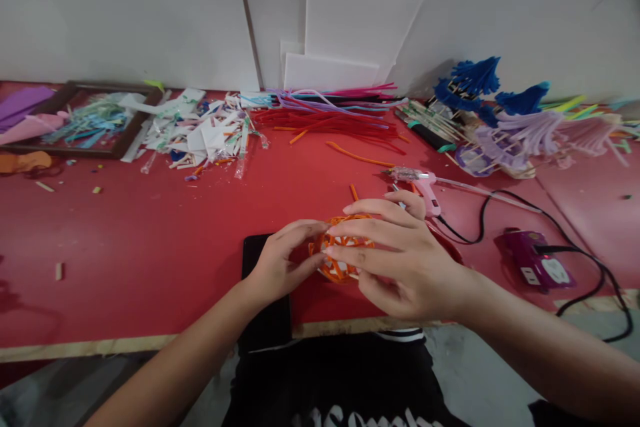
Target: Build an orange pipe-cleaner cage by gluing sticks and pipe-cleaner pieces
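Between my hands is a small round openwork piece (pixel 340 273) of orange fuzzy stems, with pale material showing through its gaps. My left hand (pixel 285 257) pinches its left side between thumb and fingers. From the right, my right hand (pixel 400 260) reaches over it, its fingers curved across the top and its fingertips close to those of my left hand. These fingers cover much of the piece. An orange stem (pixel 354 193) sticks up just beyond it. Behind my right hand lies a pink glue gun (pixel 425 190) with a clear glue stick in its back.
A black flat device (pixel 265 327) lies under my left wrist. A purple power socket (pixel 540 260) with black cables is at right. Along the wall lie red and purple stems (pixel 330 117), white scraps (pixel 210 133), a brown frame (pixel 117 147) and blue pleated pieces (pixel 475 77).
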A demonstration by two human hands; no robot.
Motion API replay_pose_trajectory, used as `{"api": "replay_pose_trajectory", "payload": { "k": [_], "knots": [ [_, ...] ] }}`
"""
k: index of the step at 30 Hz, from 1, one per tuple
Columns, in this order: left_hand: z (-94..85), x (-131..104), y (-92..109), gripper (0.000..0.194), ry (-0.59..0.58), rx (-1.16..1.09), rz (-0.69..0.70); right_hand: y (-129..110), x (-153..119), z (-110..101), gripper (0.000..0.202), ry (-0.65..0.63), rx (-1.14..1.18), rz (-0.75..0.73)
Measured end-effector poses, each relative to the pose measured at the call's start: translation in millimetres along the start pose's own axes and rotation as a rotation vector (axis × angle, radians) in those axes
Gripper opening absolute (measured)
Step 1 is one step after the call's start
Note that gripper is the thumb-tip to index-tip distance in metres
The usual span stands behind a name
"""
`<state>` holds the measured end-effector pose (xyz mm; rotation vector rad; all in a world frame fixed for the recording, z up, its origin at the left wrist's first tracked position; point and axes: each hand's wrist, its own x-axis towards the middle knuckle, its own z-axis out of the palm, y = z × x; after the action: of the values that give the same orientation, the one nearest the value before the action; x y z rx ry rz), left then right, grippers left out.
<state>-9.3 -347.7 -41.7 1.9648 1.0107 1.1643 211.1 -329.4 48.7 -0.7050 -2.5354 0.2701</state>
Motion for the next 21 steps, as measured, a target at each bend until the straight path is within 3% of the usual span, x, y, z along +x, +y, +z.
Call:
{"api": "replay_pose_trajectory", "payload": {
  "k": [21],
  "knots": [
    [1.0,0.7,0.8,0.027,0.015,-0.025,0.003,2.3,-7.4,3.4,0.037,0.0,-0.022,0.013]
  ]
}}
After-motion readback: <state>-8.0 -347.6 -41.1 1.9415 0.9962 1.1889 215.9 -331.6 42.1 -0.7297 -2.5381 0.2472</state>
